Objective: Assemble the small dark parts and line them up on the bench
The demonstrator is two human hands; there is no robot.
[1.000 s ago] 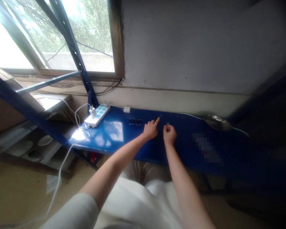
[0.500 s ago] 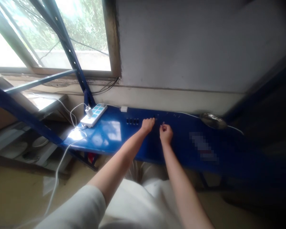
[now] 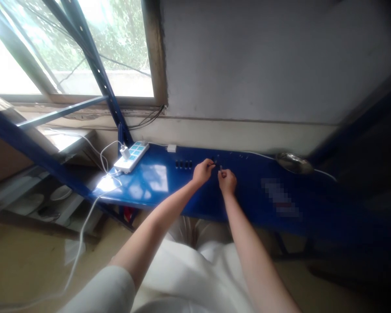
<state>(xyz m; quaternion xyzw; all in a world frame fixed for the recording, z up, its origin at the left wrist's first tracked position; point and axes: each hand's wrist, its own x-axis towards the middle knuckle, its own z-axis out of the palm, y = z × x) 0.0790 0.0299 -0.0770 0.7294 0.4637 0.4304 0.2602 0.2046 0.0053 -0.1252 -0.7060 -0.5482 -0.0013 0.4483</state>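
Observation:
My left hand (image 3: 202,171) is closed in a pinch over the blue tabletop (image 3: 189,193), with a small dark piece (image 3: 216,164) at its fingertips. Close beside it on the right, my right hand (image 3: 227,180) pinches a small, light, shiny piece (image 3: 220,168) that points upward. Both pieces are too small to name. Left of my hands stand several small black pieces with light ends (image 3: 183,164) in a row. Beyond my fingers lie a few tiny pale bits (image 3: 243,157).
A white power strip (image 3: 132,157) with a plugged-in charger (image 3: 124,152) lies at the left end. A white adapter (image 3: 171,148) sits at the back edge. On the right is a shiny metal dish (image 3: 293,163) with a white cable. Blue rack posts (image 3: 101,71) rise at left.
My left hand has lifted slightly from the tabletop, and a dark piece now shows in its fingers. My right hand keeps its pinch. The view has shifted slightly.

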